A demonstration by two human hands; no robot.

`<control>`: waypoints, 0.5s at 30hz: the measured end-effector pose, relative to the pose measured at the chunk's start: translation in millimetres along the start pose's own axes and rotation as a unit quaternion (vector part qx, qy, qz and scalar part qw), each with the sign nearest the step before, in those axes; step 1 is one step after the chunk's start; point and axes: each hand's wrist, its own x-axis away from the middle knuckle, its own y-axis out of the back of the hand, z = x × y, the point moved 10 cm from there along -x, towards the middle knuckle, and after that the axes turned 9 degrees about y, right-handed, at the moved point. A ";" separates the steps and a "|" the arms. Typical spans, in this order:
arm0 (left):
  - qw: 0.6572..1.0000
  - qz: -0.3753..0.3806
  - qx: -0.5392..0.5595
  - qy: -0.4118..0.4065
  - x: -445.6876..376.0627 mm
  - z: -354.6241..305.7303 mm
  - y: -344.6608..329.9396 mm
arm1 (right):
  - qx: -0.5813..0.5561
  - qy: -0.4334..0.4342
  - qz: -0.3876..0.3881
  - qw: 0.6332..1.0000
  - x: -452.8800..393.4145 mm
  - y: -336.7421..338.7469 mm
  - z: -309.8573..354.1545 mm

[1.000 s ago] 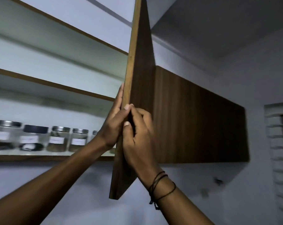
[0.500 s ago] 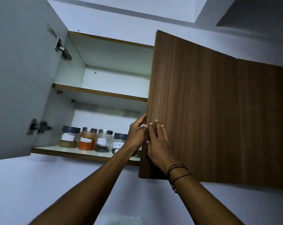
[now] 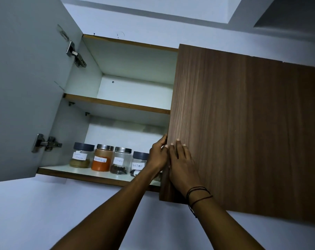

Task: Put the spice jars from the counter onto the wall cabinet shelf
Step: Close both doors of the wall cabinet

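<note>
Both of the person's arms reach up to the wall cabinet. The right hand [image 3: 182, 165] lies flat against the brown wood-grain face of the right door [image 3: 243, 132], fingers straight and spread a little, palm on the panel near the door's free edge; dark thread bands [image 3: 198, 195] circle the wrist below it. Just beside it, on the other side of that edge, the left hand [image 3: 158, 156] curls around the door's edge, fingertips hooked behind it and thumb toward the front, so this hand grips the door itself. The two hands almost touch across the edge.

To the left of the left hand, on the bottom shelf [image 3: 66, 171] of the open cabinet, four spice jars stand upright in a row, each with a white handwritten label. Nearest the hand is a dark-lidded jar [image 3: 139, 162] labelled black pepper, partly hidden by the left wrist. Next comes a metal-lidded jar [image 3: 121, 160] with dark bits at the bottom, then a metal-lidded jar of orange powder [image 3: 101, 157], and farthest from the hand a dark-lidded jar [image 3: 81, 155] with yellowish-brown contents. The jars stand close together, side by side.

Above the hands, the middle shelf [image 3: 117, 103] runs across the cabinet. Far to the left of both hands the left door [image 3: 23, 78] stands swung wide, its pale inner face showing two metal hinges [image 3: 44, 142].
</note>
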 end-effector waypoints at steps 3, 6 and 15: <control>1.000 0.004 -0.015 -0.012 -2.5 1.7 -0.7 | 0.004 0.005 0.012 1.000 -2.7 -7.4 -1.8; 0.999 -0.004 -0.032 -0.020 -3.2 1.1 -1.3 | 0.010 0.004 0.022 1.000 -2.2 -12.5 -2.7; 0.992 -0.016 -0.112 -0.059 24.2 -16.8 19.4 | -0.075 -0.009 0.018 0.997 -8.5 6.8 17.5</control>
